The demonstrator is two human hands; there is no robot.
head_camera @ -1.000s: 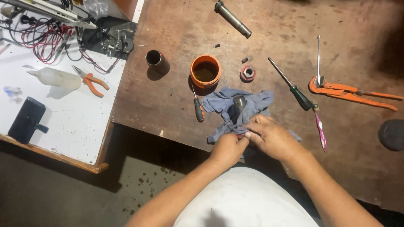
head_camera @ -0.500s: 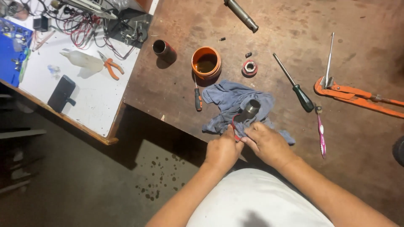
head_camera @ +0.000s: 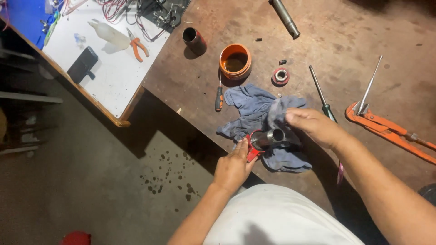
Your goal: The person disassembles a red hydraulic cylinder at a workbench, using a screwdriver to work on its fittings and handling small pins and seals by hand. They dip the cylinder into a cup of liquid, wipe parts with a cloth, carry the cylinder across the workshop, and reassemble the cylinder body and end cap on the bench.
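My left hand (head_camera: 234, 165) grips the red end of a short metal pipe fitting (head_camera: 268, 137) near the front edge of the brown workbench (head_camera: 345, 31). The fitting lies on a crumpled blue-grey rag (head_camera: 247, 102). My right hand (head_camera: 313, 127) pinches a fold of that rag right beside the fitting's open metal end. A small screwdriver with a black and orange handle (head_camera: 219, 97) lies just left of the rag.
An orange cup (head_camera: 235, 61), a dark metal sleeve (head_camera: 194, 41), a red-ringed nut (head_camera: 280, 75), a long screwdriver (head_camera: 321, 93) and an orange pipe wrench (head_camera: 388, 131) lie on the bench. A steel rod (head_camera: 285, 18) is at the back. A white table (head_camera: 109, 63) with pliers (head_camera: 136, 45) stands left.
The view has swung left and the bench now sits further right. My right hand has lifted off the fitting and pulled a fold of rag up beside it. The left hand stays on the red end.
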